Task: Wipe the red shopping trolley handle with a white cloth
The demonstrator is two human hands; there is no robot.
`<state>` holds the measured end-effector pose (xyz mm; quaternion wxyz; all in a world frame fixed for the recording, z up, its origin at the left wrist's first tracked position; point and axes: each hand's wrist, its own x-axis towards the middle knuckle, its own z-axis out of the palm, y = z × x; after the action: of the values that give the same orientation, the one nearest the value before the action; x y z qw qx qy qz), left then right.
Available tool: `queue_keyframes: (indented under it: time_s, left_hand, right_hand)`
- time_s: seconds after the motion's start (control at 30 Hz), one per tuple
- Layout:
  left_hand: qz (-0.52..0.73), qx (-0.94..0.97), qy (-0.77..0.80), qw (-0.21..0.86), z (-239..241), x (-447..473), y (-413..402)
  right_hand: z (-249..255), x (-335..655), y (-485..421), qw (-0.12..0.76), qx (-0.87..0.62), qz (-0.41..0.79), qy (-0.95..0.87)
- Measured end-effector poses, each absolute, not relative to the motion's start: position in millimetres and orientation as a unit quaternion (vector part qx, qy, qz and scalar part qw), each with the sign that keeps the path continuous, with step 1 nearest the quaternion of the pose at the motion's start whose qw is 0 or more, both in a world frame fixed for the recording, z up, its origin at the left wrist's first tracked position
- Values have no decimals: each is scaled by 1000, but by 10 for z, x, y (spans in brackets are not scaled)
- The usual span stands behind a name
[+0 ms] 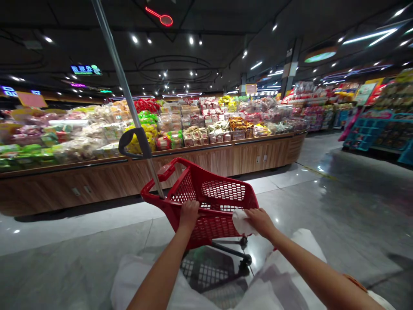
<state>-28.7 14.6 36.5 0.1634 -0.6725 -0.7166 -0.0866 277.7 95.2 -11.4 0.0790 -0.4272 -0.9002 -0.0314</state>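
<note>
A red plastic shopping cart (pixel 222 189) stands right in front of me, its perforated basket showing nothing inside. My left hand (pixel 189 213) is closed over the near rim of the basket. Farther right, by the basket's near corner, my right hand (pixel 260 220) is closed on a white crumpled wad (pixel 242 221), perhaps tissue or thin plastic; its kind is unclear. The wad touches or overlaps the cart's rim. A grey metal pole (pixel 119 64) with a dark loop handle (pixel 135 143) rises from the cart's left end.
Beyond the cart runs a long wooden display counter (pixel 206 161) piled with packaged foods (pixel 193 135). Blue racks (pixel 368 129) of goods stand at the right. Grey glossy floor (pixel 309 198) stretches between them, and the cart's dark wheels (pixel 245 260) rest near my legs.
</note>
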Motion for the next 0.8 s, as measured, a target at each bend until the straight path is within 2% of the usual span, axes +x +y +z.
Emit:
queue_keyframes:
  time_s: [0.3, 0.4, 0.47, 0.57, 0.63, 0.73, 0.8]
  left_hand:
    - [-78, -675, -717, 155, 396, 115, 328]
    - [-82, -758, -630, 148, 528, -128, 127]
    - [-117, -778, -590, 183, 693, -455, -61]
    - [-215, -692, -631, 278, 1000, -1009, -256]
    - [-262, -610, -677, 316, 1167, -1268, -260]
    - [-215, -635, -691, 273, 1270, -1375, -133]
    - [-159, -673, -687, 224, 1261, -1318, -47]
  right_hand:
    - [194, 1566, 881, 134, -385, -33, -913]
    - [116, 1980, 1006, 109, -369, -32, -923]
    - [29, 2436, 1122, 97, -413, -38, -905]
    - [-56, 2921, 1246, 105, -452, -50, -884]
    - [-45, 2910, 1248, 101, -436, -44, -893]
    - [72, 2355, 1101, 104, -380, -15, -919]
    - [187, 1767, 928, 141, -354, 1, -924]
